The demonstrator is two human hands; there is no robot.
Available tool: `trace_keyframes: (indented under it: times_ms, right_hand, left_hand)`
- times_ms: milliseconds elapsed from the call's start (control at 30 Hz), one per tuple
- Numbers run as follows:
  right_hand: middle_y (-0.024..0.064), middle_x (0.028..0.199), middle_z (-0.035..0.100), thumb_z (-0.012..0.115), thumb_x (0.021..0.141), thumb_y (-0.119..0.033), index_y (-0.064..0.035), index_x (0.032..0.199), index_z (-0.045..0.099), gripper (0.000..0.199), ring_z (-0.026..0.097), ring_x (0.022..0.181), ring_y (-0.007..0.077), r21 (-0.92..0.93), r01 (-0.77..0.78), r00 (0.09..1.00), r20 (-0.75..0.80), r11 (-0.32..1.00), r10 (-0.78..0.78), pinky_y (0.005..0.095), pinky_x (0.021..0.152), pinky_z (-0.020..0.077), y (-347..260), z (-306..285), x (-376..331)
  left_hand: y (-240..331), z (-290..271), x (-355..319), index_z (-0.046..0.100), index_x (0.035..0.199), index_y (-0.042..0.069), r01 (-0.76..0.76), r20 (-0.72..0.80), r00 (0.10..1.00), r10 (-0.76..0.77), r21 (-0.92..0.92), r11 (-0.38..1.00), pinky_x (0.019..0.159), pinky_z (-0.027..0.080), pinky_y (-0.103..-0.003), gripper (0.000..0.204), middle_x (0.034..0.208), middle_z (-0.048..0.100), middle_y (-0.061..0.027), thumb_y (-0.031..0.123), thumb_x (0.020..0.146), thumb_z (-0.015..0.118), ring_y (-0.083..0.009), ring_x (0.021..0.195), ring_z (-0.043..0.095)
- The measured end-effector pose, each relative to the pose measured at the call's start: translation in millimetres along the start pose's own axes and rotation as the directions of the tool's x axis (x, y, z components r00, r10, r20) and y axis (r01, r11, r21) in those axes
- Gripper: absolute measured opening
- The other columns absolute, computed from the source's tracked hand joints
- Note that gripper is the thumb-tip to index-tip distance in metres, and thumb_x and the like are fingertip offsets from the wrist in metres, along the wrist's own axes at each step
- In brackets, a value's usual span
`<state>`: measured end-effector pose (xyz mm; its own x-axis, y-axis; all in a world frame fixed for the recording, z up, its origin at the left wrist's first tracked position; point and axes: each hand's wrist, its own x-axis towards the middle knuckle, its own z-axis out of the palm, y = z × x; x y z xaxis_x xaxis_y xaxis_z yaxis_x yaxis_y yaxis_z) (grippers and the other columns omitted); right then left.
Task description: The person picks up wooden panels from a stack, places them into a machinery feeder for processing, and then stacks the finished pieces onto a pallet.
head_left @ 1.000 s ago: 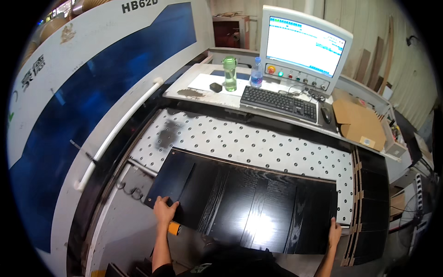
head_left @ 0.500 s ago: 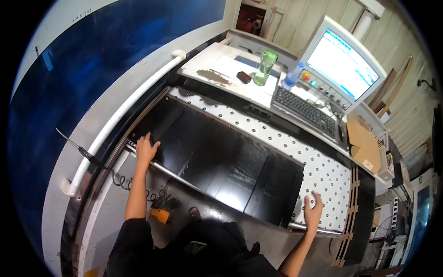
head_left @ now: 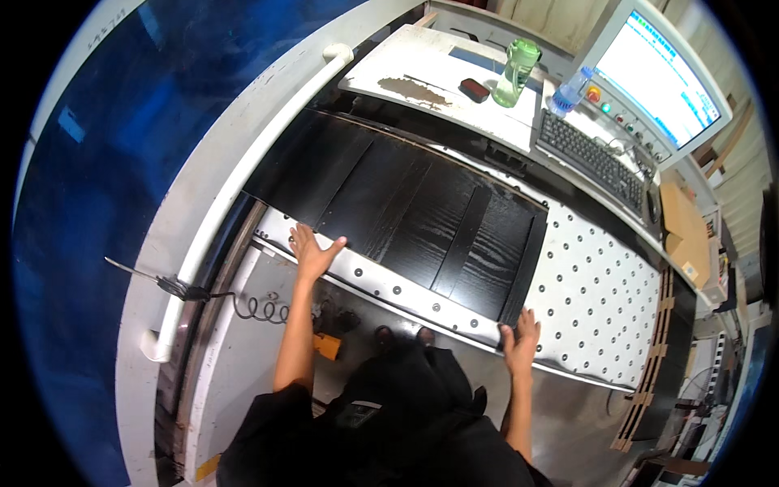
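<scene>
A curved blue-and-grey machine housing (head_left: 89, 211) fills the left side, with a white tubular rail (head_left: 169, 331) along its edge. Next to it stands a white metal bench (head_left: 600, 292) studded with dark round inserts; across its left and middle lies a long black wood-grained panel (head_left: 389, 191) with raised strips on its face. Behind that, a worn white console top (head_left: 406, 65) bears a pale-framed monitor (head_left: 661, 77). Dark boards with brown edging (head_left: 664, 390) stand past the bench's right end, brown cardboard (head_left: 686, 227) just behind them. Smaller still are a black keyboard (head_left: 591, 158), a black coiled cord (head_left: 264, 308) by the near left corner, a green bottle (head_left: 517, 73), and a clear blue-capped bottle (head_left: 570, 91).

The panel's left end reaches the machine side by the rail, and its far edge runs close along the console. Open room lies to the right over bare bench, with a narrower white strip along the near edge.

The hands are well apart. The left hand (head_left: 315, 253) is spread over that strip, fingertips at the panel's near edge; the right hand (head_left: 522, 337) is at its near right corner, thumb and fingers parted, gripping nothing visibly.
</scene>
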<state>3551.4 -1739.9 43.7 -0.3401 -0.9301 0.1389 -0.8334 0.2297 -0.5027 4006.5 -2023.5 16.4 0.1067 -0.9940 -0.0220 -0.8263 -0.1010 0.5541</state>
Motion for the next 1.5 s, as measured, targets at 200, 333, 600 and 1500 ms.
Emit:
trace_keyframes:
  times_ms: [200,333,600,1500]
  right_hand:
    - [0.0221,0.138,0.061,0.076,0.085,-0.026,0.0012,0.129,0.066,0.053,0.049,0.134,0.0459,0.013,0.078,0.992,-0.096,0.997,-0.077,0.0545,0.115,0.0318,12,4,43]
    - [0.0187,0.139,0.061,0.075,0.085,-0.025,0.0017,0.129,0.066,0.052,0.047,0.136,0.0445,0.039,0.062,0.994,-0.088,0.997,-0.058,0.0532,0.116,0.0294,-1,3,87]
    - [0.0133,0.138,0.064,0.084,0.078,-0.029,0.0019,0.119,0.073,0.052,0.046,0.139,0.0392,0.120,0.004,0.993,-0.114,0.993,0.010,0.0513,0.116,0.0273,6,9,115]
    - [0.0207,0.148,0.053,0.087,0.069,-0.013,0.0067,0.141,0.053,0.082,0.039,0.147,0.0392,0.253,0.089,0.990,0.087,0.963,-0.114,0.0591,0.122,0.0127,-4,28,144]
  left_hand:
    - [15,7,29,0.013,0.152,-0.021,-0.031,-0.043,0.999,0.033,0.035,0.999,0.124,0.004,-0.059,0.131,0.162,0.013,-0.0392,0.072,0.079,0.071,-0.0480,0.155,0.003]
    - [24,11,54,0.013,0.153,-0.020,-0.008,-0.041,0.999,0.009,0.022,1.000,0.124,0.000,-0.058,0.130,0.163,0.011,-0.0383,0.070,0.079,0.071,-0.0472,0.155,0.002]
    - [39,10,72,0.009,0.154,-0.018,-0.004,-0.013,1.000,0.004,0.038,0.999,0.124,-0.004,-0.055,0.130,0.163,0.007,-0.0377,0.065,0.079,0.075,-0.0462,0.155,-0.001]
    - [2,5,100,0.034,0.153,-0.007,-0.268,-0.220,0.933,0.286,0.109,0.957,0.121,0.024,-0.050,0.105,0.157,0.034,-0.0315,0.055,0.082,0.078,-0.0463,0.145,0.032]
